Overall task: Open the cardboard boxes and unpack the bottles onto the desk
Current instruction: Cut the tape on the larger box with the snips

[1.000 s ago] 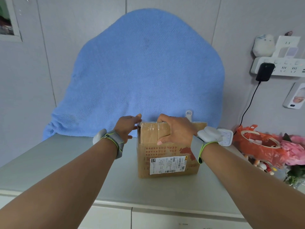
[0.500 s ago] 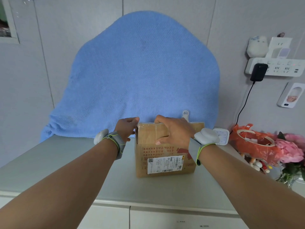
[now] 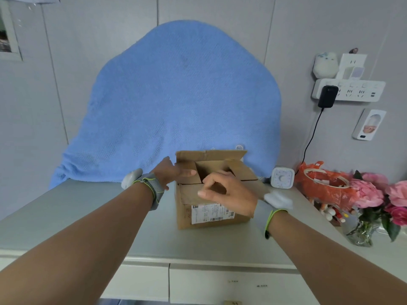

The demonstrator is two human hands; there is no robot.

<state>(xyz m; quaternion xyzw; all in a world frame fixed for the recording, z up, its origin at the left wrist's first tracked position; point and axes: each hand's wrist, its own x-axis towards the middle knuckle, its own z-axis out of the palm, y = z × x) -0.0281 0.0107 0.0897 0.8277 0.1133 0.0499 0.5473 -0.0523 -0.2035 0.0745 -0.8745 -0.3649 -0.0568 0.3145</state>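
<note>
A small cardboard box with a white shipping label stands on the grey desk, its top flaps spread apart. The back flap stands upright and the front flap folds out toward me. My left hand holds the box's upper left edge, with a finger lying across the left flap. My right hand hovers over the front flap with loosely curled fingers and is motion-blurred; whether it grips the flap is unclear. The inside of the box is dark, and no bottle shows.
A blue towel hangs on the wall behind the box. A white timer, an orange plastic bag and pink flowers in a glass vase crowd the desk's right side. A power strip with a black charger is on the wall.
The box's top was closed under both hands; now its flaps stand apart. My right hand has moved off the top toward me, and my left hand has slid onto the left flap.
</note>
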